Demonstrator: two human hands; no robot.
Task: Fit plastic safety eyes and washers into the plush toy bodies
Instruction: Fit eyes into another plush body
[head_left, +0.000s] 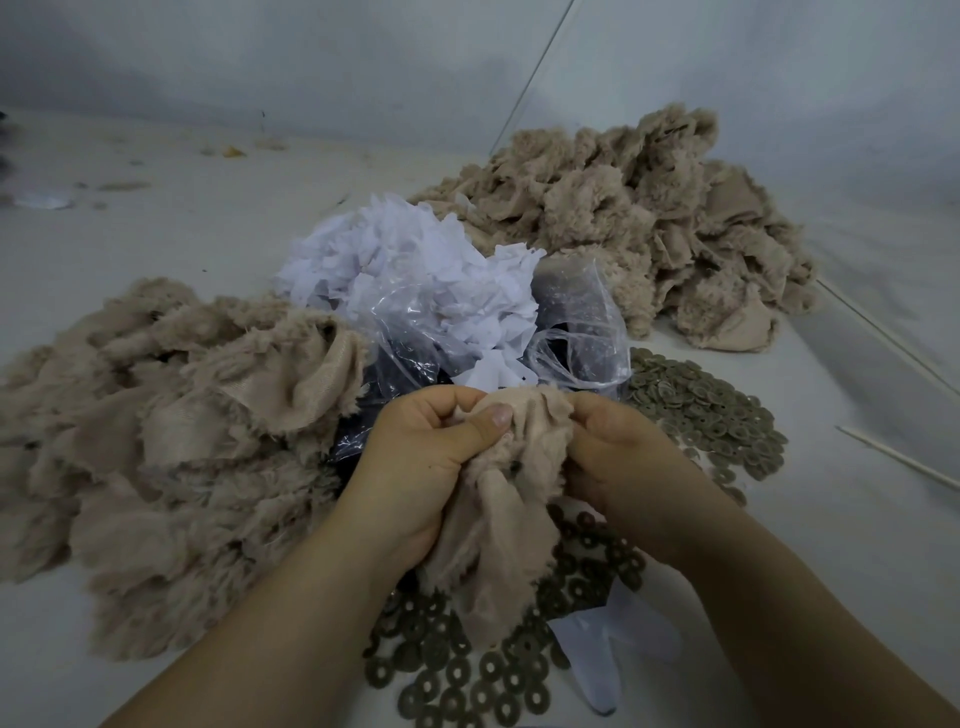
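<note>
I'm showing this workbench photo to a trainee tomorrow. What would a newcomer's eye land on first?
First, the two hands at centre: the left hand and right hand both grip one beige plush fabric piece, turned inside out. Around them lie heaps of beige plush pieces, one at left and one at back right. Between the heaps sits a clear plastic bag of white paper scraps, and dull olive ring-shaped washers spread beneath and right of the hands.
</note>
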